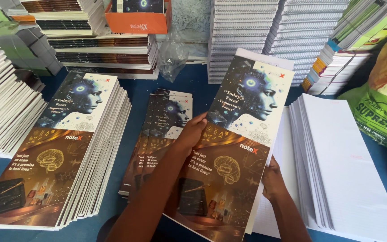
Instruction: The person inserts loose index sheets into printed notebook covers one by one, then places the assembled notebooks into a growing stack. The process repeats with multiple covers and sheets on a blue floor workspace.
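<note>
Both my hands hold a long printed cover sheet (229, 148), dark with a pale face picture at the top and a brown brain picture lower down, laid over a block of white ruled pages. My left hand (192, 132) grips its left edge. My right hand (272, 179) holds the right edge near the bottom. Beneath my left arm lies a small pile of loose covers (166, 112). A tall stack of covered notebooks (75, 148) stands to the left. To the right lies a stack of plain white ruled page blocks (337, 166).
More notebook stacks (5, 107) fill the far left and the back (104, 49). White page stacks (265, 27) rise behind. An orange box (137, 20) sits at the back, a green sack (384, 112) at the right. The blue tabletop (139, 94) shows between piles.
</note>
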